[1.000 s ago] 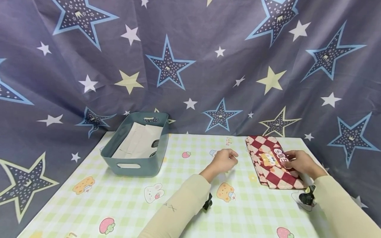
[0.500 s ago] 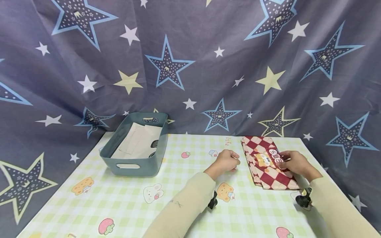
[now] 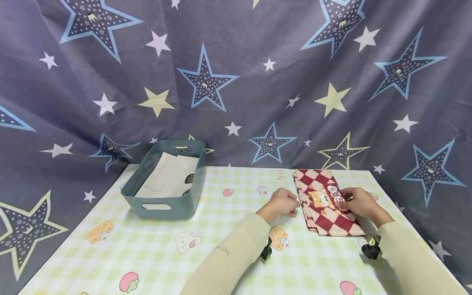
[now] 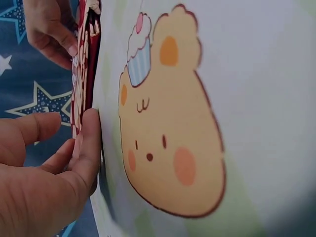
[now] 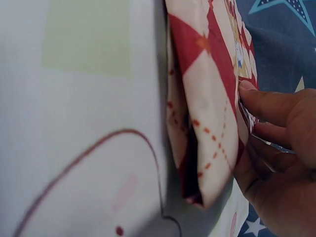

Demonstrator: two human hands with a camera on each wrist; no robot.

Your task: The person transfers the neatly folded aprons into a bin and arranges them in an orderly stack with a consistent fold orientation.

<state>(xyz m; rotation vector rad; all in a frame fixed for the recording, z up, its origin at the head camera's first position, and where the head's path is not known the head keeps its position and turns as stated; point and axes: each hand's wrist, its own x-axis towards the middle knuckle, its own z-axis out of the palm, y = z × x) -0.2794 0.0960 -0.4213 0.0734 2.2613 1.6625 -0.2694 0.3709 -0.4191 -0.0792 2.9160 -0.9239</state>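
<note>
A folded red-and-cream checked cloth [image 3: 333, 223] with a cartoon animal and a lettered red patch lies on the right part of the table. My right hand [image 3: 361, 201] pinches its right side, thumb on top and fingers at the edge; in the right wrist view the cloth's folded layers [image 5: 210, 133] show beside that hand [image 5: 281, 143]. At the opposite side, my left hand [image 3: 282, 203] rests low, its loosely bent fingertips right at the cloth's left edge. From the left wrist, the fingers [image 4: 89, 143] lie along the tabletop against the layered edge, thumb held apart.
A blue-green plastic basket [image 3: 127, 193] with handle slots stands at the back left, holding folded off-white cloth [image 3: 169, 174] with black prints. The table has a green checked cover [image 3: 155, 246] with cartoon prints. A starry curtain [image 3: 243, 98] hangs directly behind it.
The checked cloth has slid a little to the left with my right hand on it. My left hand has stayed nearly in place, and the cloth's left edge has come up to its fingertips.
</note>
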